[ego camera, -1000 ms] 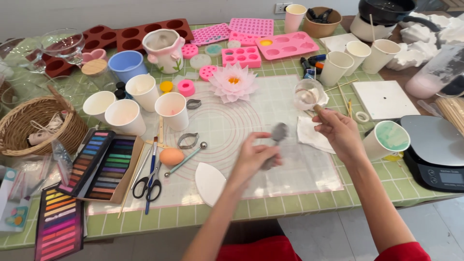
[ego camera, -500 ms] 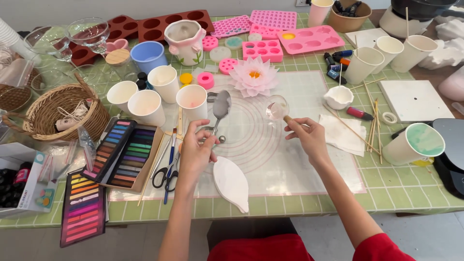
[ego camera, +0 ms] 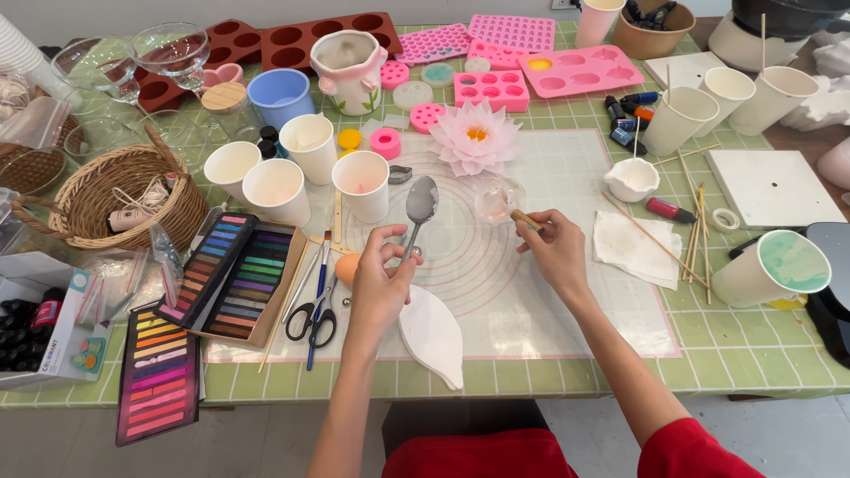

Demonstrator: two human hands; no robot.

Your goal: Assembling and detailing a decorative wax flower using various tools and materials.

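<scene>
Metal spoon [ego camera: 420, 205] stands upright in the left hand [ego camera: 379, 281], fingers clenched on its handle, above the translucent mat [ego camera: 531, 292]. Just beside it, the right hand [ego camera: 556, 250] pinches a wooden stick [ego camera: 524, 219] touching the small clear glass [ego camera: 498, 196], near the pink lotus flower [ego camera: 475, 135].

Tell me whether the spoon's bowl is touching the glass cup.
Apart. The head view shows the spoon, held upright by the left hand, with a strip of white mat plainly between its bowl and the glass cup.
</scene>
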